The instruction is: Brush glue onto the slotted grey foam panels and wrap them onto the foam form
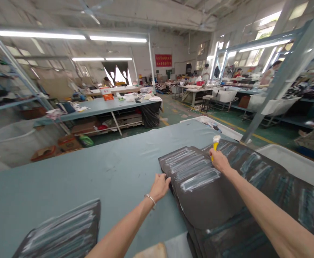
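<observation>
Right up front, the dark panel stack (234, 215), streaked with white, sits on the blue-grey tabletop (92, 172)! The right hand (220, 161) is closed firmly around a yellow-handled brush (215, 148), bristles up, over the stack. The left hand (159, 187), loosely curled, rests on the stack's edge. Another streaked panel (65, 233) lies left of it on the tabletop.
</observation>
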Demonstrator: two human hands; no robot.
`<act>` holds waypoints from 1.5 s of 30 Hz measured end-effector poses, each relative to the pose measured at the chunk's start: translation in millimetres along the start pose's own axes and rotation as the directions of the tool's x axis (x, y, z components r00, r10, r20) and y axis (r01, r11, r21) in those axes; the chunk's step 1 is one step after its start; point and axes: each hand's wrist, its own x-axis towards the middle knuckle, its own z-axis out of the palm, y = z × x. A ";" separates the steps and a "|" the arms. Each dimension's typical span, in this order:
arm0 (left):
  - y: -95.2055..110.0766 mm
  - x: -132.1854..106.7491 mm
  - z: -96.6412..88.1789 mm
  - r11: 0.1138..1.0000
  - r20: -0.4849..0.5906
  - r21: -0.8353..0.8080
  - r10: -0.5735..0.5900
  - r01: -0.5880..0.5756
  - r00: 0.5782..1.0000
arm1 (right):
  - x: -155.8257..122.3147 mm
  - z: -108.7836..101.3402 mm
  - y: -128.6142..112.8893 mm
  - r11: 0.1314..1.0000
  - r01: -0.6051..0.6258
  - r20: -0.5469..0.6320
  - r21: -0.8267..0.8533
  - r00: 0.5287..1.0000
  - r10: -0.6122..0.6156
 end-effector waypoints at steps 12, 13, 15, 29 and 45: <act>-123.3 -121.2 -85.8 0.932 -0.255 -0.081 -0.362 0.354 0.897 | -34.8 -119.1 -142.8 0.927 0.374 -0.258 -0.017 0.894 -0.365; -136.9 -133.0 -94.4 0.915 -0.281 -0.094 -0.403 0.394 0.871 | -39.3 -129.3 -167.5 0.906 0.423 -0.256 -0.015 0.874 -0.412; -165.0 -154.9 -112.1 0.872 -0.335 -0.118 -0.485 0.474 0.808 | -55.3 -149.4 -226.1 0.861 0.509 -0.243 -0.004 0.835 -0.494; -394.7 -335.2 -232.0 0.623 -0.494 -0.172 -0.724 0.763 0.480 | -274.3 2.9 -576.9 0.880 0.284 0.262 0.380 0.879 -0.397; -485.8 -369.5 -243.1 0.734 -0.301 -0.407 -0.670 0.544 0.679 | -279.3 89.4 -625.1 0.935 -0.134 0.386 0.329 0.922 -0.004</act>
